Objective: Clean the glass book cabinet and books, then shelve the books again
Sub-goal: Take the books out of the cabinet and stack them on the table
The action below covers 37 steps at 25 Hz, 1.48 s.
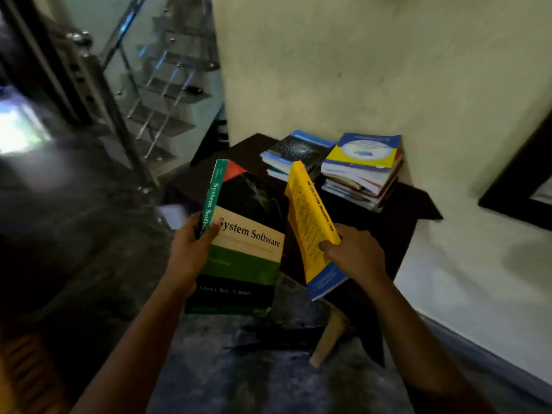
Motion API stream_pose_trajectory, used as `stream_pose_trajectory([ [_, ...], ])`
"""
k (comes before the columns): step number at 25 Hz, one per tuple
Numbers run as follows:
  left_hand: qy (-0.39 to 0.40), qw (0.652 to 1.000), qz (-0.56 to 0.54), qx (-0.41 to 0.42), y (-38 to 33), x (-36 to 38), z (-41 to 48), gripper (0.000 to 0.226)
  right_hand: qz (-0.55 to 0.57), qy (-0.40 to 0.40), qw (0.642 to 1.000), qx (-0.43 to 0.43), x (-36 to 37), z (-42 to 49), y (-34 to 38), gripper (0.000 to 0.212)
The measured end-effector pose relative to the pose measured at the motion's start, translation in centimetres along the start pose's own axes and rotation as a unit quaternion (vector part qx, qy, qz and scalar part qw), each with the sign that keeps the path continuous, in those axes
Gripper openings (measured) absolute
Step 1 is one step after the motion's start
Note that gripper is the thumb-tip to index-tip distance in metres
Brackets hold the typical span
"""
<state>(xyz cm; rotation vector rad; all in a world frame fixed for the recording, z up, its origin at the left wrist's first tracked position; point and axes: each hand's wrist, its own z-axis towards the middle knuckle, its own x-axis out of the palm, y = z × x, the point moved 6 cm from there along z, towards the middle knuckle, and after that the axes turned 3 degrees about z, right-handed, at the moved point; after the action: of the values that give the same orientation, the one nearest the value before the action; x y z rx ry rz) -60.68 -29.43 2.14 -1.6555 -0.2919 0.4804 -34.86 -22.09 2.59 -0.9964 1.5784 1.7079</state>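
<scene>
My left hand (191, 246) grips a thick "System Software" book (248, 249) by its green spine, cover facing me, held upright above the floor. My right hand (357, 252) holds a thin yellow and blue book (310, 222), tilted on edge, thumb on its cover. Behind both books stands a small dark table (400, 222) with two stacks of books on it: a lower stack with a blue and dark cover (298, 152) on the left, a taller stack topped by a yellow and blue cover (363, 165) on the right. No glass cabinet is in view.
A pale wall (358, 70) rises right behind the table. A staircase with a metal and glass railing (155, 85) runs up at the left. A dark frame (519, 189) leans at the right edge. The floor is dark stone.
</scene>
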Motion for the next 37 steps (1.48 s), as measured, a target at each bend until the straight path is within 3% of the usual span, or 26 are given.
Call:
stream_pose_trajectory([
  [7,0.19,0.98,-0.048,-0.019,-3.2,4.6,15.7,0.012,-0.017,-0.139,0.982,0.127,-1.1,5.6,2.8,0.031],
  [11,0.276,0.957,-0.074,-0.055,-4.5,9.2,23.6,0.02,-0.023,-0.197,0.967,0.162,-2.5,9.8,3.3,0.02],
  [13,0.301,0.949,-0.072,-0.061,-5.6,11.5,27.2,0.02,-0.033,-0.212,0.96,0.179,-3.4,11.9,3.9,0.025],
  [18,0.346,0.93,-0.08,-0.093,-6.2,15.9,35.5,0.015,-0.064,-0.228,0.947,0.216,-3.6,15.9,5.3,0.037],
  [25,0.386,0.885,-0.102,-0.24,-3.8,21.1,45.2,0.018,-0.102,-0.243,0.926,0.271,0.0,21.4,8.4,0.05],
  [30,0.392,0.869,-0.053,-0.297,1.0,23.5,50.8,0.038,-0.18,-0.267,0.885,0.336,2.5,24.1,11.9,0.043],
  [37,0.442,0.872,0.019,-0.209,1.6,25.5,53.3,0.036,-0.196,-0.227,0.881,0.367,5.5,27.5,13.9,0.045],
])
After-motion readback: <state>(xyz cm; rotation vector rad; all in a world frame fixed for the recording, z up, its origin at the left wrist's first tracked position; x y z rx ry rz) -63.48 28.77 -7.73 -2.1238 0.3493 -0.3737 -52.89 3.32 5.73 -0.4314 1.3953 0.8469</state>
